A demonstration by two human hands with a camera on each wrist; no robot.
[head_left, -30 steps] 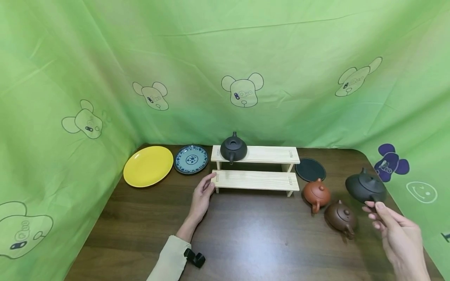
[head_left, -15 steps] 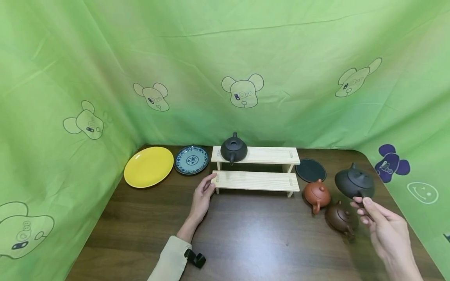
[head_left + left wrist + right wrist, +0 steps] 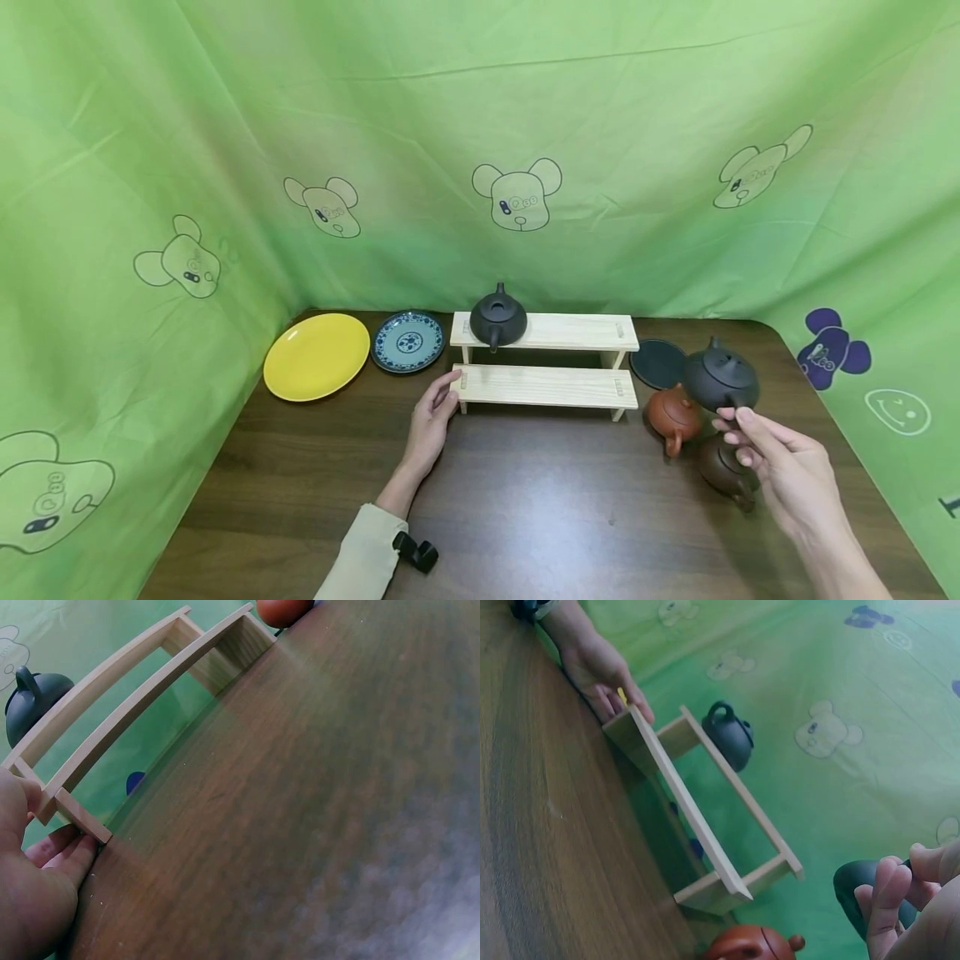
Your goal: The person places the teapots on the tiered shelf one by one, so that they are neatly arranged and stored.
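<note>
In the head view my right hand [image 3: 787, 475] pinches the handle of a black teapot [image 3: 722, 379] between thumb and fingers. The pot hangs above the table on the right, overlapping a reddish clay teapot [image 3: 672, 418]. Partly behind my fingers sits a dark brown teapot [image 3: 723, 471]. My left hand [image 3: 429, 421] grips the left end of the lower step of a two-tier wooden stand [image 3: 547, 386]; in the left wrist view its fingers [image 3: 75, 859] lie against the stand's leg. Another black teapot [image 3: 498, 317] stands on the upper step, at its left end.
Left of the stand lie a yellow plate [image 3: 317, 357] and a blue patterned plate [image 3: 408, 342]. A dark round plate [image 3: 658, 363] lies just right of it. A green printed cloth [image 3: 420, 150] hangs round the wooden table [image 3: 525, 517]. The left wrist wears a black band [image 3: 416, 552].
My right hand has moved left with the black teapot, from the table's right side to near the reddish teapot and dark plate. The left hand has stayed at the stand.
</note>
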